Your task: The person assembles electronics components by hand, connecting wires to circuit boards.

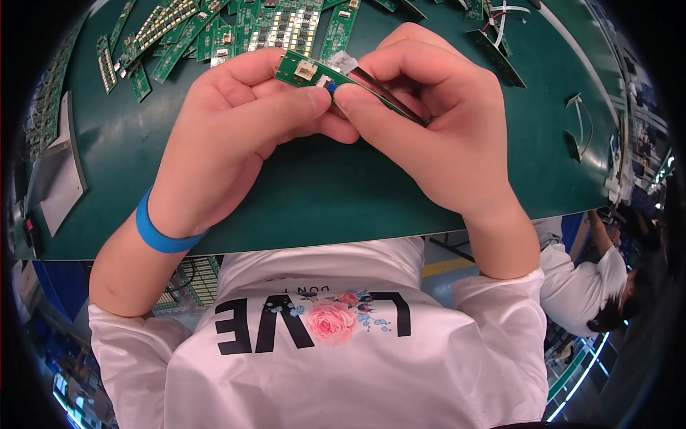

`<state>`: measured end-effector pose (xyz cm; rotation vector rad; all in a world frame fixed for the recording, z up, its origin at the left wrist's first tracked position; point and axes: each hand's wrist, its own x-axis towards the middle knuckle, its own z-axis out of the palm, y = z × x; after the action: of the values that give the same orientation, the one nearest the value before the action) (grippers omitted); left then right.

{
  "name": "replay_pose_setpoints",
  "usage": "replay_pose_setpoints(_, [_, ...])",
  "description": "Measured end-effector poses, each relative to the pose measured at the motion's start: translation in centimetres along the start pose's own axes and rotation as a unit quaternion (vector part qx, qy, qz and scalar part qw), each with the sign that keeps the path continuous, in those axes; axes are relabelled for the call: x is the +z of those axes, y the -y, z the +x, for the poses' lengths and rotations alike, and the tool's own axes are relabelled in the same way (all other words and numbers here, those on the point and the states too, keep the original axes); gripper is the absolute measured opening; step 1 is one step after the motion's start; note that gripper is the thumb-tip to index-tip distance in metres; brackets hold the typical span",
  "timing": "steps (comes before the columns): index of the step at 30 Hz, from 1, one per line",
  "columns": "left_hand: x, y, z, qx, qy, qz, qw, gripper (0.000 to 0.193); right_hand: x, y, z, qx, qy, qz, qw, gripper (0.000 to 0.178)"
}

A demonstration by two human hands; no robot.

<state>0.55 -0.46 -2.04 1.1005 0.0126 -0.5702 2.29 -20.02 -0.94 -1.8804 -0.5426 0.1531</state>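
Green, narrow circuit board point(291, 66) was pinched by the left hand point(246, 107) and right hand point(436, 114). Their thumbs point(314, 102) nearly met beside its small blue piece point(332, 87), seemingly to steady it.

This looks like an electronics workshop. Lots of green circuit boards point(243, 28) lie in a heap on a big green table point(336, 189), with thin wires point(579, 114) near its right side. Off to the right, another person point(582, 289) in a white shirt is here too.
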Motion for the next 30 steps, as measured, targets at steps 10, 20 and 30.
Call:
replay_pose_setpoints(10, [0.4,-0.3,0.1,0.009,-0.031,0.023,0.999,0.015,0.9,-0.1,-0.1,-0.014,-0.042,0.024,0.999,0.008])
replay_pose_setpoints(20, [0.6,-0.3,0.3,0.029,-0.006,-0.039,0.999,0.029,1.0,0.6,0.0,0.079,-0.044,0.151,0.984,0.005])
replay_pose_setpoints(30, [0.8,0.8,0.4,0.341,-0.128,0.215,0.906,0.022,0.1,1.7,0.2,-0.053,-0.065,0.007,0.996,0.031])
